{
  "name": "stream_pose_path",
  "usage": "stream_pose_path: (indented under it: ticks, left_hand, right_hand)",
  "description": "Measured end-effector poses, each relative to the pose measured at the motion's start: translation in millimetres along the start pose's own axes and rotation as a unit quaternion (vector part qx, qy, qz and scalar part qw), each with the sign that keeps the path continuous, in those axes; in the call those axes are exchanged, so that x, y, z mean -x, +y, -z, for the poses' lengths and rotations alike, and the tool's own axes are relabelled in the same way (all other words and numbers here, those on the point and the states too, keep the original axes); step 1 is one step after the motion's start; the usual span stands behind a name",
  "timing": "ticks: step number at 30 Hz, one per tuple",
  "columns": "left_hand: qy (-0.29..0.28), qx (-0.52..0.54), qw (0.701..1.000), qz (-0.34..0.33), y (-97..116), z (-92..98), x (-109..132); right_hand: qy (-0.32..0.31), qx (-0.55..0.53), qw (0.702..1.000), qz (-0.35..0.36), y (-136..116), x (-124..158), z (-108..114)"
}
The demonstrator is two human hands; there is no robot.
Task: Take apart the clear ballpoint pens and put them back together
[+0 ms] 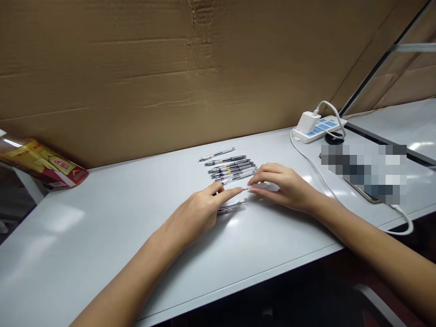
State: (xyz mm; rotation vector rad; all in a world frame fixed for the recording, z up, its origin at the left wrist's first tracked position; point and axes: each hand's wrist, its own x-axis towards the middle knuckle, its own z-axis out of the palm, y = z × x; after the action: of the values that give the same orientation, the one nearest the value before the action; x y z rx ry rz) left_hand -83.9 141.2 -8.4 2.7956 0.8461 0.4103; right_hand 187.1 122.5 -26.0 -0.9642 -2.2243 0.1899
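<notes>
A row of several clear and dark ballpoint pens point(230, 165) lies on the white table point(102, 227), just beyond my hands. My left hand point(197, 213) rests on the table with its fingers stretched to the right. Under and just past it lie one or two clear pens point(233, 208). My right hand point(284, 187) comes in from the right, its fingertips meeting the left fingertips around a small silvery piece point(245, 188). Whether either hand grips that piece is hidden.
A white charger point(308, 122) sits in a power strip point(318, 129) at the table's back right, with a white cable point(316, 172) running forward. A pixelated area covers a phone point(364, 190). A red-and-yellow package point(42, 162) lies at the far left, against a cardboard wall point(170, 68).
</notes>
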Motion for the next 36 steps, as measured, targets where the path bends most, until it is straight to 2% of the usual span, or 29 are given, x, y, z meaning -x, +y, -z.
stream_pose_path:
  ticks: [9,27,36]
  left_hand:
    - [0.016,0.007,1.0,-0.003,-0.6,-0.8,-0.3]
    - [-0.01,-0.005,1.0,0.001,2.0,0.6,0.7]
    - [0.004,-0.01,1.0,-0.004,3.0,0.0,0.1]
  right_hand:
    - [-0.007,0.018,1.0,0.004,3.2,1.3,-0.1]
    - [-0.014,0.007,1.0,0.013,0.3,0.7,-0.9]
    - [-0.012,0.007,1.0,0.012,0.2,-0.3,-1.7]
